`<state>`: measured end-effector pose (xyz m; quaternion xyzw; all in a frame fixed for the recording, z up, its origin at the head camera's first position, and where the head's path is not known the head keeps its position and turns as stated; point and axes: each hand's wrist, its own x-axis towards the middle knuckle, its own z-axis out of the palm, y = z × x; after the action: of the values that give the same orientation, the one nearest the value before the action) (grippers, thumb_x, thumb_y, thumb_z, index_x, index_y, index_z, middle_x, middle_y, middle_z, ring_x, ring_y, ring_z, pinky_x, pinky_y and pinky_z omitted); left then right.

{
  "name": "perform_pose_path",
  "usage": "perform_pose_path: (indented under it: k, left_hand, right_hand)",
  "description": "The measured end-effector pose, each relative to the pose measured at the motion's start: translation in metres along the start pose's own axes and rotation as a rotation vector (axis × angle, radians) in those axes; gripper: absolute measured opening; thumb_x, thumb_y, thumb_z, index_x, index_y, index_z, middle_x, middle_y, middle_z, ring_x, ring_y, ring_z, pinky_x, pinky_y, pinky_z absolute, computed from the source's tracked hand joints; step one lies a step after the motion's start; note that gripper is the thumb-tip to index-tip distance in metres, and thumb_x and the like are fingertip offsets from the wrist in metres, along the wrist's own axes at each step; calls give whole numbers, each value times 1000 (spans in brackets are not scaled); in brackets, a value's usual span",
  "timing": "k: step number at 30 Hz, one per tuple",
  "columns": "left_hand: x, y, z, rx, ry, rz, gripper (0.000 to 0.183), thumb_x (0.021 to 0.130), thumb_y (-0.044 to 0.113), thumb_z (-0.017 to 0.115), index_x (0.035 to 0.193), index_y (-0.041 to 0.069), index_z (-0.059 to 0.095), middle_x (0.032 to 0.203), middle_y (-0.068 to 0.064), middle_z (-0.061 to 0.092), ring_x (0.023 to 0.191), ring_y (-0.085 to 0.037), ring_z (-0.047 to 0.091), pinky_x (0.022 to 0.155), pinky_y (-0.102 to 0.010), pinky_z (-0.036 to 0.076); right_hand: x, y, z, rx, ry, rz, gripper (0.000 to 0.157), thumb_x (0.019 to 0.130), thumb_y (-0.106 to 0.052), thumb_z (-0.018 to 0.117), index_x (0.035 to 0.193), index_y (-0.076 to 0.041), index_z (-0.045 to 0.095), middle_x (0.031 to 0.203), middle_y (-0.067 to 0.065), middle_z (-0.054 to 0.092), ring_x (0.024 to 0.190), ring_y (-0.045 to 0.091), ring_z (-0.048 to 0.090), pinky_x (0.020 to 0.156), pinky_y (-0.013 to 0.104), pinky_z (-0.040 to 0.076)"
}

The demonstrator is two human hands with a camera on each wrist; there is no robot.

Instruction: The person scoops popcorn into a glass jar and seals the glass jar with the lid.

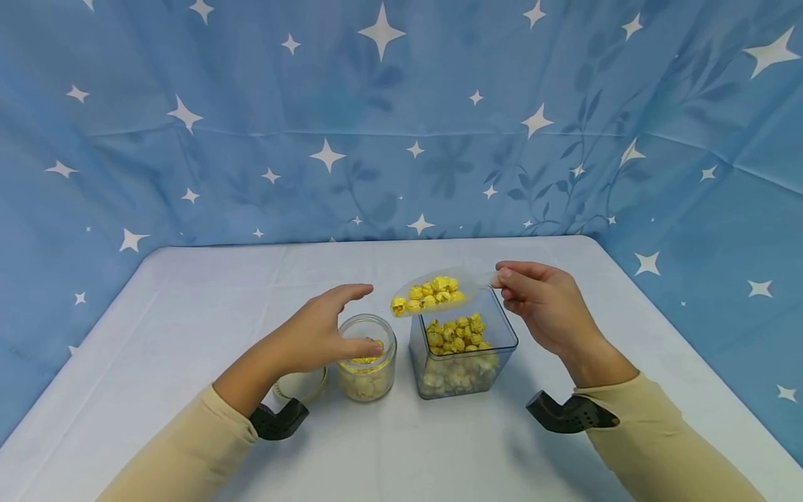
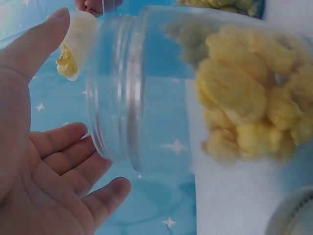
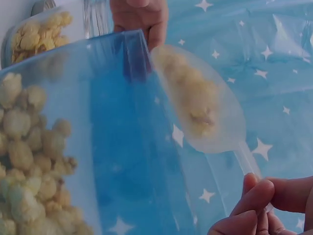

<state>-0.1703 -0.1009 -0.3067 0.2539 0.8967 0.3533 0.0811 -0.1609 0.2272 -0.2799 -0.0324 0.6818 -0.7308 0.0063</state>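
My right hand point(image 1: 552, 307) pinches the handle of a translucent scoop point(image 3: 222, 132) heaped with yellow popcorn point(image 1: 433, 293). The scoop hovers above the back left rim of a clear square container point(image 1: 461, 383), partly filled with popcorn. Left of that container stands an open glass jar point(image 1: 366, 380) with popcorn in its lower part. My left hand point(image 1: 320, 328) is at the jar's mouth, thumb and fingers spread apart around the rim. In the left wrist view the fingers point(image 2: 73, 156) are extended beside the jar's neck; whether they touch it I cannot tell.
A round lid point(image 1: 301, 383) lies on the table just left of the jar, partly hidden by my left arm. White cloth covers the table point(image 1: 207, 300). Behind it hangs a blue curtain point(image 1: 401, 139) with white stars.
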Motion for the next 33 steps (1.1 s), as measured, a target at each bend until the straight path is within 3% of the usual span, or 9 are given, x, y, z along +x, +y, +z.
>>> perform_pose_path:
  k: [6, 10, 21, 33]
  left_hand:
    - [-7, -9, 5, -32, -19, -25, 94, 78, 48, 84, 152, 10, 41, 153, -7, 43, 132, -39, 46, 105, -56, 41]
    - [-10, -15, 9, -54, -30, -21, 92, 78, 46, 85, 150, 6, 44, 150, -8, 46, 129, -38, 49, 104, -54, 43]
    - [-10, -22, 14, -73, -30, -13, 88, 79, 43, 85, 148, 6, 47, 147, -9, 50, 127, -34, 52, 103, -54, 44]
    - [-10, -24, 15, -80, -26, -25, 88, 78, 43, 86, 147, 5, 48, 145, -9, 51, 126, -36, 53, 103, -53, 44]
  right_hand:
    - [-2, -2, 9, -126, -48, 2, 30, 102, -12, 59, 123, 10, 58, 92, -1, 69, 79, 14, 56, 71, 22, 51]
    - [-2, -5, 16, -207, -64, -13, 37, 103, -12, 58, 128, 15, 54, 93, -1, 69, 80, 14, 55, 71, 22, 51]
    - [-3, -12, 29, -460, -59, -18, 37, 100, -21, 63, 126, 6, 63, 103, 9, 70, 91, 24, 61, 79, 28, 53]
    - [-2, -15, 30, -487, -85, -57, 31, 101, -15, 61, 122, 7, 64, 103, 11, 71, 87, 24, 60, 74, 28, 52]
